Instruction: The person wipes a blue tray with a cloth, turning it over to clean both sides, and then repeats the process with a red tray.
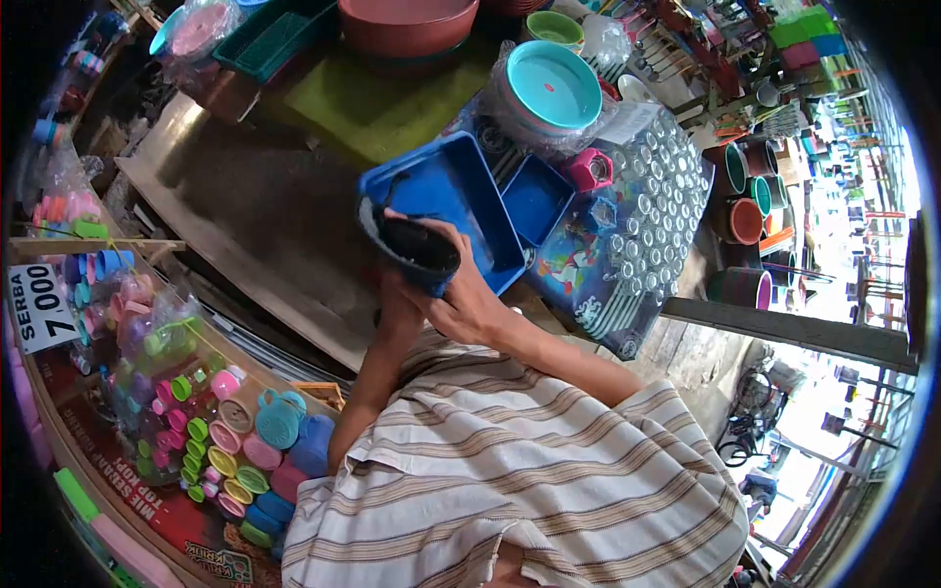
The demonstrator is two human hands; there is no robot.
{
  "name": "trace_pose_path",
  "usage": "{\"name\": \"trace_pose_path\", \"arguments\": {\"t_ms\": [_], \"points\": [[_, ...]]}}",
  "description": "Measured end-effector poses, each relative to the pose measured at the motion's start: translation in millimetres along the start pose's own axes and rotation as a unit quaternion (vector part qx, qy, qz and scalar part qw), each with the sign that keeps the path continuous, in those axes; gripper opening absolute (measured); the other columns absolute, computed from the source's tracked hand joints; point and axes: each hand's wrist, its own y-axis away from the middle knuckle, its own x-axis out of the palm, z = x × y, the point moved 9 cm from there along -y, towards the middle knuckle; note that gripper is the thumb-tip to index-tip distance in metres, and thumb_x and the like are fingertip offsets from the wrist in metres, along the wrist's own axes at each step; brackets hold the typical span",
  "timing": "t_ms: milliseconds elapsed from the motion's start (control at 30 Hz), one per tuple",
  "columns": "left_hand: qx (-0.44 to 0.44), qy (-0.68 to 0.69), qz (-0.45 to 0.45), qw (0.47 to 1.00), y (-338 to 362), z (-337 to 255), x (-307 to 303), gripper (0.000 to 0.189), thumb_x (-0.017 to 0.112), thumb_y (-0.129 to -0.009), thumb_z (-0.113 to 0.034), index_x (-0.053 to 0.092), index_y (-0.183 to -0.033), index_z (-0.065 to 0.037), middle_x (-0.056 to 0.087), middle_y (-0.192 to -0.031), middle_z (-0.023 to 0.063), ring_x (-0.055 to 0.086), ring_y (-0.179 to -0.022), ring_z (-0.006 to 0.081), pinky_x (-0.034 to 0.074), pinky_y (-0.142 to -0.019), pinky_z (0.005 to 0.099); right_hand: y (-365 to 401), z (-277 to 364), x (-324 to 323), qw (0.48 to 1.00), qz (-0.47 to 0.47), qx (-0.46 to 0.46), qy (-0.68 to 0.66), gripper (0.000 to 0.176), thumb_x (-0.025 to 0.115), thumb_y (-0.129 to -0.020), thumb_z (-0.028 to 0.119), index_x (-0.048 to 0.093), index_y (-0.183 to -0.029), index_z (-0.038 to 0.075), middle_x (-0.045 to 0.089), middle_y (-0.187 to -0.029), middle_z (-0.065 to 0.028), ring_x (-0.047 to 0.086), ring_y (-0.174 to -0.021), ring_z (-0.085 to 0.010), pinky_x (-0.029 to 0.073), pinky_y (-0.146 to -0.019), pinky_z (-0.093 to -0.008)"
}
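Note:
Both hands are together in front of my chest on a dark blue, black-lined item like a pouch (377, 227), its wide mouth facing up toward me. My right hand (463, 302) grips its near right side, with fingers bent over the rim. My left hand (397, 304) is under and behind the near side, mostly hidden by the item. A fingertip shows at the far rim. What lies inside the dark mouth cannot be made out. Just beyond, a blue rectangular tray (431, 186) overlaps the item in this view, with a thin dark strip in it.
A smaller blue tray (537, 201), a pink item (590, 171) and stacked turquoise plates (554, 86) are on the right-hand table. Rows of small glass-like items (652, 211) lie there too. Left are colourful plastic cups (279, 419) and a price sign (44, 306). A wooden beam (784, 331) crosses at right.

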Motion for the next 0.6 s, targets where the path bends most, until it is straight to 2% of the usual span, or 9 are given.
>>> {"name": "trace_pose_path", "arguments": {"t_ms": [67, 133, 267, 333, 400, 467, 500, 567, 600], "points": [[-0.019, 0.154, 0.014, 0.988, 7, 34, -34, 0.051, 0.057, -0.112, -0.038, 0.048, -0.152, -0.007, 0.061, -0.140, 0.0077, 0.063, -0.125, 0.0193, 0.054, -0.107, 0.0374, 16, 1, 14, 0.995, 0.091, -0.036, 0.011, 0.057, 0.072, -0.100, 0.017, 0.054, -0.153, 0.004, 0.048, -0.164, -0.0171, 0.046, -0.142, -0.0394, 0.033, -0.120, -0.0509], [-0.053, 0.330, 0.011, 0.942, 18, 82, -74, 0.055, 0.059, -0.111, -0.039, 0.045, -0.155, -0.008, 0.061, -0.139, 0.0081, 0.064, -0.123, 0.0194, 0.055, -0.106, 0.0369, 21, 9, 20, 0.993, 0.121, -0.003, 0.010, 0.061, 0.073, -0.097, 0.017, 0.053, -0.153, 0.004, 0.045, -0.166, -0.0177, 0.045, -0.143, -0.0414, 0.034, -0.120, -0.0521], [-0.029, 0.146, 0.001, 0.989, 12, 94, -73, 0.062, 0.049, -0.114, -0.050, 0.039, -0.162, -0.013, 0.060, -0.144, 0.0087, 0.061, -0.128, 0.0201, 0.052, -0.112, 0.0414, 18, 10, 36, 0.990, 0.142, -0.014, 0.016, 0.068, 0.072, -0.093, 0.013, 0.048, -0.156, 0.002, 0.039, -0.170, -0.0195, 0.042, -0.146, -0.0435, 0.033, -0.122, -0.0527], [-0.017, 0.269, 0.033, 0.962, 9, 25, -20, 0.060, 0.043, -0.116, -0.051, 0.042, -0.161, -0.013, 0.059, -0.146, 0.0074, 0.060, -0.132, 0.0198, 0.048, -0.116, 0.0405, 4, 11, 31, 0.997, 0.057, -0.041, 0.042, 0.085, 0.076, -0.085, 0.018, 0.038, -0.158, -0.003, 0.039, -0.169, -0.0187, 0.044, -0.145, -0.0429, 0.033, -0.119, -0.0531], [-0.007, 0.313, 0.034, 0.949, 6, -29, 18, 0.061, 0.037, -0.117, -0.054, 0.043, -0.161, -0.013, 0.058, -0.149, 0.0065, 0.058, -0.135, 0.0197, 0.044, -0.120, 0.0392, -5, 7, 22, 0.999, -0.007, -0.044, 0.005, 0.075, 0.074, -0.091, 0.018, 0.043, -0.156, -0.002, 0.045, -0.164, -0.0200, 0.047, -0.141, -0.0433, 0.035, -0.118, -0.0512], [-0.118, 0.163, -0.118, 0.973, 6, -21, 8, 0.065, 0.032, -0.117, -0.058, 0.043, -0.162, -0.013, 0.057, -0.153, 0.0061, 0.058, -0.136, 0.0194, 0.043, -0.120, 0.0379, -22, -6, 30, 0.987, 0.042, 0.073, -0.134, 0.065, 0.071, -0.097, 0.017, 0.046, -0.154, -0.002, 0.050, -0.159, -0.0218, 0.051, -0.137, -0.0443, 0.038, -0.117, -0.0489], [-0.130, 0.143, -0.134, 0.972, 5, -41, 16, 0.071, 0.027, -0.116, -0.062, 0.040, -0.164, -0.012, 0.056, -0.155, 0.0064, 0.057, -0.138, 0.0190, 0.043, -0.120, 0.0367, -28, -5, 35, 0.976, 0.058, 0.112, -0.180, 0.062, 0.070, -0.099, 0.016, 0.047, -0.154, -0.002, 0.051, -0.158, -0.0224, 0.052, -0.136, -0.0447, 0.039, -0.117, -0.0481], [-0.139, 0.158, -0.114, 0.971, 6, -50, 21, 0.072, 0.026, -0.116, -0.061, 0.034, -0.168, -0.012, 0.050, -0.161, 0.0077, 0.052, -0.144, 0.0214, 0.038, -0.124, 0.0382, -24, -18, 17, 0.913, -0.125, 0.216, -0.322, 0.052, 0.065, -0.105, 0.015, 0.051, -0.152, -0.001, 0.056, -0.153, -0.0242, 0.055, -0.135, -0.0447, 0.041, -0.118, -0.0445], [-0.150, 0.175, -0.088, 0.969, 7, -50, 27, 0.073, 0.025, -0.116, -0.061, 0.028, -0.171, -0.012, 0.043, -0.167, 0.0090, 0.046, -0.150, 0.0239, 0.033, -0.127, 0.0398, -22, -23, 20, 0.913, -0.121, 0.218, -0.324, 0.052, 0.065, -0.105, 0.015, 0.051, -0.152, -0.001, 0.056, -0.153, -0.0242, 0.055, -0.135, -0.0447, 0.041, -0.118, -0.0445]]}}
